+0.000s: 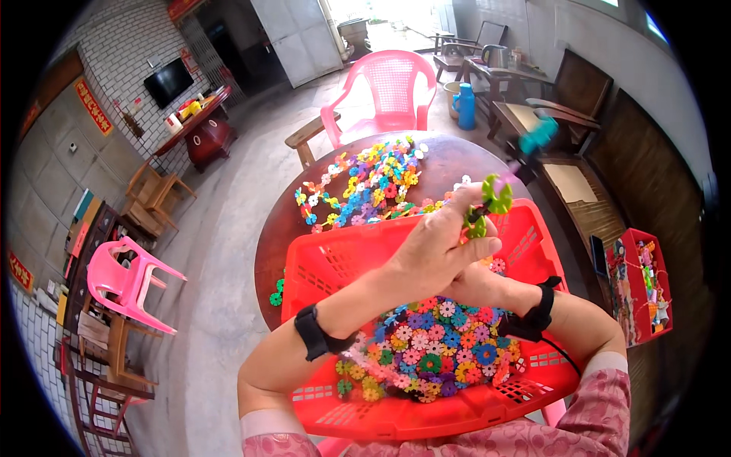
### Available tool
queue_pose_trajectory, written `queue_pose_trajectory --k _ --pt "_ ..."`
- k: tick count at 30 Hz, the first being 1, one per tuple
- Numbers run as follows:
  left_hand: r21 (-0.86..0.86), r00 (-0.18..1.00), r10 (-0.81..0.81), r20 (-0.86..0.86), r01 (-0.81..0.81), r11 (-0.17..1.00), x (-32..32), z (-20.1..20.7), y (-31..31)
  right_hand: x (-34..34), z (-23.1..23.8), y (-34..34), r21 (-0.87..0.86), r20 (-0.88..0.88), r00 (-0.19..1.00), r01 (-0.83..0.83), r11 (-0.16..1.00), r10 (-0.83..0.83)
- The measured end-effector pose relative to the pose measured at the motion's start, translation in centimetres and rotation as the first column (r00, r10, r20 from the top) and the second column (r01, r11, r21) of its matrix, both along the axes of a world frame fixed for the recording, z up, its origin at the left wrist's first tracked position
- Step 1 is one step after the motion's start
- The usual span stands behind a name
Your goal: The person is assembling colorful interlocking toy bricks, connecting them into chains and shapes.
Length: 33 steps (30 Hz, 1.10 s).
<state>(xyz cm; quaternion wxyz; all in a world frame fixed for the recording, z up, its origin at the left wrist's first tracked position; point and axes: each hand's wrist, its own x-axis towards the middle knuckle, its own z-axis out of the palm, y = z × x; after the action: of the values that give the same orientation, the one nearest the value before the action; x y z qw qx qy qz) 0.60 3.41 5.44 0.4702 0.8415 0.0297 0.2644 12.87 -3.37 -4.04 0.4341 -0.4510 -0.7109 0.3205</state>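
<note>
Both my hands are together above the red plastic basket (426, 415). My left hand (434, 240) is closed on a short chain of notched plastic discs. Green discs (499, 196) sit at its fingertips, and a blurred teal piece (539, 135) shows at the chain's far end. Close against it, my right hand (480, 283) is partly behind the left, and its fingers are hidden. Below, many loose multicoloured flower-shaped discs (449, 343) fill the bottom of the basket. Each wrist wears a black band.
A round dark table (274, 251) carries joined chains of coloured discs (381, 179) beyond the basket. A pink armchair (392, 84) stands across the table. To the right are a blue flask (464, 107), wooden seats and a red box (647, 286) of small items.
</note>
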Motion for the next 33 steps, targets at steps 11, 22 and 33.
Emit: queue_pose_trajectory --k 11,22,33 --pt "-0.466 0.998 -0.002 -0.059 -0.026 0.885 -2.6 1.3 1.2 4.3 5.3 -0.2 -0.093 -0.4 0.901 0.143 0.985 -0.169" --pt "0.288 0.979 0.103 -0.175 -0.049 0.956 -0.5 2.6 -1.2 4.7 13.3 -5.9 0.436 -0.182 0.914 0.405 0.803 -0.362" --pt "0.24 0.992 -0.04 0.12 0.01 0.971 -0.3 4.0 -4.2 2.7 16.3 -8.1 0.516 0.183 0.926 0.195 0.834 -0.33"
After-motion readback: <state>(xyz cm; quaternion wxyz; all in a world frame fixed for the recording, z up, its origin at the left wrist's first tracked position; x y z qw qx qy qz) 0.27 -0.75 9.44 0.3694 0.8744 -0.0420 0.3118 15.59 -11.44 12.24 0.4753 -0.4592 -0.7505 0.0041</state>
